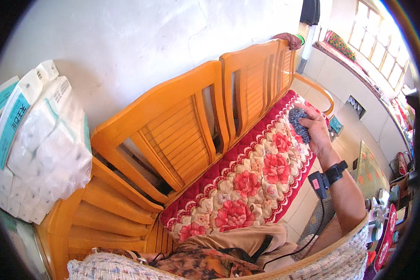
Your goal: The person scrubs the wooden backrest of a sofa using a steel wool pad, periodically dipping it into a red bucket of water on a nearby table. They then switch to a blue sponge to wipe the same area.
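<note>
My right hand (313, 129) is raised over the far part of a red and cream floral quilted cushion (245, 185), its fingers closed around a dark grey-blue brush or fuzzy wad (299, 124). A black strap with a small cabled device (318, 185) sits on that wrist. The cushion lies along the seat of a wooden bench (175, 133) with a slatted back. My left hand is not visible; only part of that arm may show at the lower left, by the patterned clothing.
Plastic-wrapped tissue packs (45, 140) are piled at the left by the bench's end. A brownish cloth (290, 39) hangs on the far backrest corner. A curved wooden armrest (322, 91) closes the far end. Bottles (374, 227) and other items crowd the right edge.
</note>
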### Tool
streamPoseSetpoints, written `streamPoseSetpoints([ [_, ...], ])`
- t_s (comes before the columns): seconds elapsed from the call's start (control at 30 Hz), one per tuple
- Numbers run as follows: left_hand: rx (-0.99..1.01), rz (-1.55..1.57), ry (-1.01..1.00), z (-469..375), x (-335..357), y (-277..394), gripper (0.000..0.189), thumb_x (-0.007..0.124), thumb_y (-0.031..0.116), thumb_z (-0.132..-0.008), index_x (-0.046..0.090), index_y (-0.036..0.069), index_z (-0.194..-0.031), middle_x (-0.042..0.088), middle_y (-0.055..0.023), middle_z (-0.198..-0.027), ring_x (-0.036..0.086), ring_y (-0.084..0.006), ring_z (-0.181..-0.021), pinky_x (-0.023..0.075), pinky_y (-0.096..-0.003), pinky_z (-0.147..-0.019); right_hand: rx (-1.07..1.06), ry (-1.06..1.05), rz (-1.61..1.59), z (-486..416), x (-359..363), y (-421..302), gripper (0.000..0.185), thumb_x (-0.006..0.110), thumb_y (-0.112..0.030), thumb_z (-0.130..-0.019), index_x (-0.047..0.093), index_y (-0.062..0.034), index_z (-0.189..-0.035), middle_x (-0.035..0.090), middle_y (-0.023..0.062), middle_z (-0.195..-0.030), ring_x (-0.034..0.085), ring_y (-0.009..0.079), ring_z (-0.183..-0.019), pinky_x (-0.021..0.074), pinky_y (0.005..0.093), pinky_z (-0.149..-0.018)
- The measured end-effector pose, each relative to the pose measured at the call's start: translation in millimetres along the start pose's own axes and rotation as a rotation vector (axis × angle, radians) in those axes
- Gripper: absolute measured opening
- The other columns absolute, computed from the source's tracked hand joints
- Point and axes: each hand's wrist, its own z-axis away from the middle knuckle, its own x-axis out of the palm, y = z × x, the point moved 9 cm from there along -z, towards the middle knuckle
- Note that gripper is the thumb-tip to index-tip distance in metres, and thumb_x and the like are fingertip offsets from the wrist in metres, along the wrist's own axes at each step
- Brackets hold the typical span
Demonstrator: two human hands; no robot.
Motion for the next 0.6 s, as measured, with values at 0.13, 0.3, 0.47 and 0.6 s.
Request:
streamPoseSetpoints([
  [0.13,0.009,0.035,0.012,1,5,-3,0.044,0.051,0.041,-0.101,0.052,0.005,-0.127,0.056,-0.0176,-0.126,0.055,-0.0298,-0.118,0.0419,-0.0402,-0.101,0.031,-0.029,-0.04,0,10,9,0.046,0.049,0.014,-0.087,0.065,-0.0056,-0.126,0.072,0.0072,-0.101,0.069,0.0127,-0.083,0.0582,0.0247,-0.072],
  [0.3,0.009,0.057,0.022,8,10,-10,0.041,0.053,0.041,-0.1,0.057,0.005,-0.12,0.059,-0.0172,-0.12,0.057,-0.0298,-0.113,0.044,-0.0407,-0.098,0.041,-0.023,0.017,-5,12,15,0.046,0.048,0.013,-0.087,0.065,-0.0052,-0.126,0.071,0.0067,-0.102,0.069,0.0121,-0.083,0.0574,0.0247,-0.073],
  [0.47,-0.001,0.087,0.006,11,19,-28,0.039,0.055,0.041,-0.099,0.062,0.006,-0.113,0.062,-0.0168,-0.114,0.06,-0.0299,-0.109,0.0461,-0.0412,-0.095,0.042,-0.073,0.045,-14,29,20,0.045,0.049,0.012,-0.089,0.064,-0.0058,-0.128,0.071,0.007,-0.106,0.069,0.0132,-0.087,0.0584,0.0266,-0.08],
  [0.6,-0.026,0.082,-0.052,5,30,-43,0.038,0.056,0.042,-0.098,0.066,0.006,-0.108,0.064,-0.0165,-0.109,0.062,-0.0299,-0.105,0.0478,-0.0416,-0.093,0.013,-0.086,0.013,-23,60,23,0.046,0.05,0.011,-0.089,0.064,-0.006,-0.128,0.07,0.0068,-0.11,0.068,0.0125,-0.09,0.0568,0.0252,-0.08],
])
